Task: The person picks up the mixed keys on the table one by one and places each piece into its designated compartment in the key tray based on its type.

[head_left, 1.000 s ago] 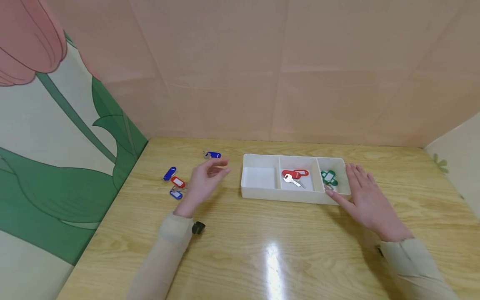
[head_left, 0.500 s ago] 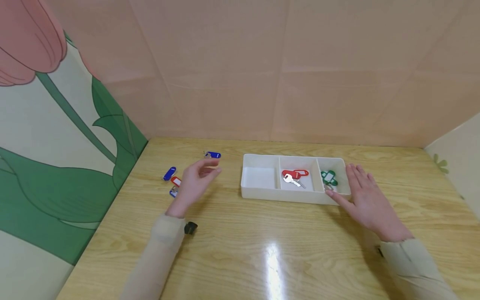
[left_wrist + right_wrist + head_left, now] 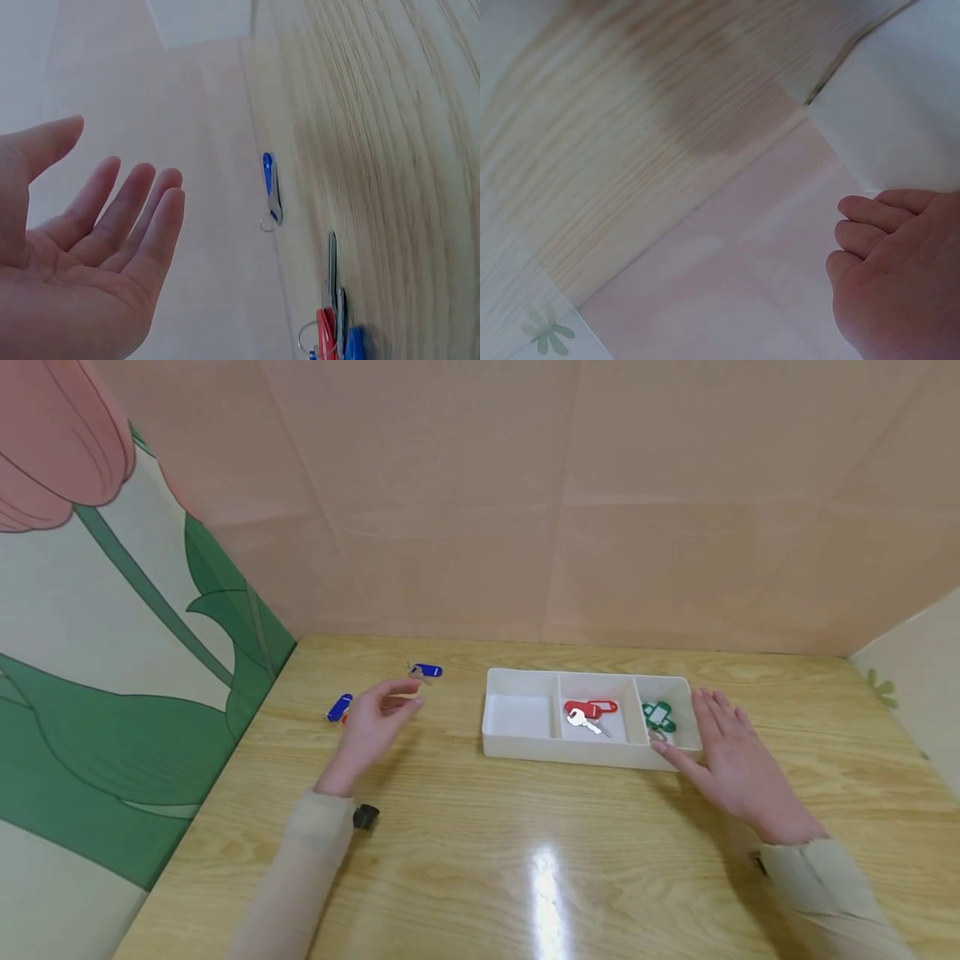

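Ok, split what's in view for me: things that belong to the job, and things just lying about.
Likely the job:
tray
red tags and bright key, in its middle compartment
green tags, in its right compartment
loose blue tags
loose red tag

Just there:
table
mural
No loose item looks stray.

On the table (image 3: 465,860) before you, the box (image 3: 555,749) stands right of centre, with a key (image 3: 578,717) and tags (image 3: 581,707) in its middle compartment and more tags (image 3: 659,716) in its right one. Your right hand (image 3: 731,760) is at the box's right end, its thumb by the front edge, while your left hand (image 3: 371,724) is over the table, left of the box. Beyond your left hand lies one tag (image 3: 430,670) with its key, another tag (image 3: 340,707) lies just left of that hand, and the wall (image 3: 450,510) rises behind the table.
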### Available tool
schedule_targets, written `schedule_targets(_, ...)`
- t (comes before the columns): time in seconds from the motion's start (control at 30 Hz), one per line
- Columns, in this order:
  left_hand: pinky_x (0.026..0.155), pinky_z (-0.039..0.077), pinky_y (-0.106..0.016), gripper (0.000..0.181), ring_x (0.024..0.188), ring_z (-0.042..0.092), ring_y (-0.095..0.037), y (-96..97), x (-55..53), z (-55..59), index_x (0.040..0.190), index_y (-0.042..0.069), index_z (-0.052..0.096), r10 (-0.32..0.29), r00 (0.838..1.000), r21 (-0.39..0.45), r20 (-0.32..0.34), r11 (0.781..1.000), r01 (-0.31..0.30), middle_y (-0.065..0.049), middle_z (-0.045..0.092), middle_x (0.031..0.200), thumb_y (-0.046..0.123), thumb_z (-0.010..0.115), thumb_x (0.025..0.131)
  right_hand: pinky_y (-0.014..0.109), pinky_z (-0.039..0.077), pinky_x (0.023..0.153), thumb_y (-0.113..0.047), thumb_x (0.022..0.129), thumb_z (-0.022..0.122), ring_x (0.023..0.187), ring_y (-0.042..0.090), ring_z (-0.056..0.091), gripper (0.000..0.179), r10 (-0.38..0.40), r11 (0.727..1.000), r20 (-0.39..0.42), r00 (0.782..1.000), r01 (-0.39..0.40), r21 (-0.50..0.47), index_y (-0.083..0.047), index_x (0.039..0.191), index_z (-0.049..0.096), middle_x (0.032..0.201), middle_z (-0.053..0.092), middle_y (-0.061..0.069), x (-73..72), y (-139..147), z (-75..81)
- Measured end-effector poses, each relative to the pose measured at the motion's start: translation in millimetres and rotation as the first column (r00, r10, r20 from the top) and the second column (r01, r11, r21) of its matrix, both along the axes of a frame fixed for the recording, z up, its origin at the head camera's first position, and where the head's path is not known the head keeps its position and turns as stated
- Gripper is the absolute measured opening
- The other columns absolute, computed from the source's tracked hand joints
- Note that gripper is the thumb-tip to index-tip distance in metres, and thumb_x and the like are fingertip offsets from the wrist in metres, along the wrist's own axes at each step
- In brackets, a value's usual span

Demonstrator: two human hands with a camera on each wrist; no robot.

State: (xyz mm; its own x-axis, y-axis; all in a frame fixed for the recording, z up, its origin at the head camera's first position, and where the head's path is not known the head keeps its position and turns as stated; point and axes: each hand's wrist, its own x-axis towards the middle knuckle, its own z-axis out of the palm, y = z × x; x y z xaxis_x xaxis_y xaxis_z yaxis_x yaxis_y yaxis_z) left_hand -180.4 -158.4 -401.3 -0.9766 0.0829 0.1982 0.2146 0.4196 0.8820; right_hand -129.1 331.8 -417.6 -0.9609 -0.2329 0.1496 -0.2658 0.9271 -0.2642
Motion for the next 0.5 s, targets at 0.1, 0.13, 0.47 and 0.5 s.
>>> schedule_targets(0.1, 0.093, 0.055, -0.039, 0.032, 0.107, 0.067, -0.023, -3.9, 0.1, 0.3, 0.125, 0.008, 0.07, 0.008, 1.0, -0.003, -0.01, 1.0, -0.008, -0.006, 0.068, 0.125, 0.025, 0.073, 0.097, 0.048, -0.01, 0.12, -0.057, 0.1, 0.056, 0.153, 0.036, -0.008, 0.1, 0.003, 1.0, -0.004, 1.0, -0.003, 0.0, 0.003, 0.16, 0.002, 0.164, 0.007, 0.031, 0.5, 0, -0.1)
schedule_targets(0.13, 0.092, 0.055, -0.039, 0.032, 0.107, 0.067, -0.023, -5.3, 0.2, 0.5, 0.125, 0.008, 0.07, 0.014, 1.0, -0.011, -0.01, 1.0, -0.014, -0.006, 0.068, 0.124, 0.025, 0.073, 0.098, 0.048, -0.01, 0.12, -0.057, 0.1, 0.056, 0.153, 0.036, -0.008, 0.1, 0.004, 1.0, -0.005, 1.0, -0.004, 0.001, 0.003, 0.16, 0.002, 0.164, 0.007, 0.031, 0.5, 0, -0.2)
schedule_targets(0.47, 0.097, 0.053, -0.039, 0.04, 0.11, 0.065, -0.025, -20.9, -1.1, -1.5, 0.129, 0.003, 0.066, 0.054, 0.998, -0.023, 0.027, 0.998, -0.053, -0.011, 0.067, 0.126, 0.028, 0.071, 0.099, 0.049, -0.01, 0.12, -0.058, 0.1, 0.056, 0.152, 0.037, -0.008, 0.101, -0.003, 1.0, 0.005, 1.0, 0.003, -0.003, 0.001, 0.161, 0.0, 0.164, 0.006, 0.031, -0.7, 0, -0.6)
schedule_targets(0.5, 0.097, 0.053, -0.039, 0.04, 0.11, 0.065, -0.025, -22.4, -1.2, -1.5, 0.129, 0.002, 0.066, 0.056, 0.998, -0.02, 0.031, 0.998, -0.056, -0.012, 0.067, 0.126, 0.028, 0.071, 0.099, 0.049, -0.01, 0.12, -0.058, 0.1, 0.056, 0.152, 0.037, -0.008, 0.101, -0.003, 1.0, 0.006, 1.0, 0.003, -0.003, 0.001, 0.16, 0.0, 0.164, 0.007, 0.031, -0.7, 0, -0.6)
